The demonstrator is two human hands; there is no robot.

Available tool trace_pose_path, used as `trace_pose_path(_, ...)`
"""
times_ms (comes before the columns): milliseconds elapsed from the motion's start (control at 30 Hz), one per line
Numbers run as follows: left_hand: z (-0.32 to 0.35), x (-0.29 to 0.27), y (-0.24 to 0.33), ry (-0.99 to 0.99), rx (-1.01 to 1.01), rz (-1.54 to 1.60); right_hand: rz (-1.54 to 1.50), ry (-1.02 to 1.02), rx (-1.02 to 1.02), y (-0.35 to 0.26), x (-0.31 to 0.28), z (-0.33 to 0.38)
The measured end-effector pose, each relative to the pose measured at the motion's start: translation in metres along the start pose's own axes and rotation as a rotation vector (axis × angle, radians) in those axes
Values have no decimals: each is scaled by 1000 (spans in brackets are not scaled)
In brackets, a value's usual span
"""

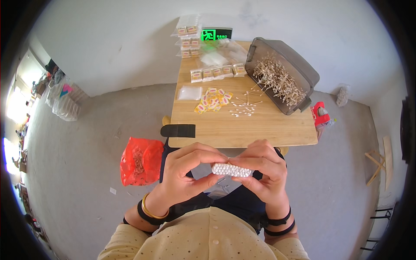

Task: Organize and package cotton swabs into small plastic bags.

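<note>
Both hands are up close to the camera, just in front of the near edge of the wooden counter (242, 130), and between them sits a tight bundle of cotton swabs (232, 169) with the white tips facing up. The left hand (186, 171) has its grip closed around the bundle's left end, thumb under and fingers curled over the top, and the right hand (264, 169) is pinching the right end the same way, so it's held from both sides over the lap. The counter is pale wood, pushed up against a white wall, sitting on a bare grey concrete floor. Toward the counter's far right corner there's a dark grey plastic bin (299, 65) tipped on its side and packed with wooden-stick swabs (277, 78), some spilling out. Mid-counter, just left of the bin's mouth, a few loose swabs (242, 109) lie scattered, and next to those a little heap of yellow and pink wrappers (212, 100). Left of that is an empty clear bag (190, 92), and behind it a row of filled packets (216, 72), with more stacked against the wall (187, 37). A black strap (177, 130) hangs off the counter's near left corner, a red plastic bag (141, 160) sits on the floor below that corner, and a red tape dispenser (320, 115) pokes out past the right edge.
</note>
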State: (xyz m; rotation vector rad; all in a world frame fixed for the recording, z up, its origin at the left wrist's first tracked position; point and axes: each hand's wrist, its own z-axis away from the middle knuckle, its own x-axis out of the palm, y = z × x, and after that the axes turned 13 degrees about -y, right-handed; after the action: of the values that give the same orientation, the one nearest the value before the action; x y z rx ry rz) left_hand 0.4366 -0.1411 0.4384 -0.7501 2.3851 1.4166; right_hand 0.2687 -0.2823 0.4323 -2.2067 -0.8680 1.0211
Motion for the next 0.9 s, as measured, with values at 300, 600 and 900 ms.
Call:
trace_pose_path(300, -3, 4, 2, 41, 6, -26, -33, 17, 34, 2, 3, 1)
trace_pose_path(600, 0, 0, 0, 56, 79, -70, -64, -12, 57, 2, 7, -1)
trace_pose_path(900, 2, -4, 1, 63, 97, -95, -46, -11, 21, 6, 8, -1)
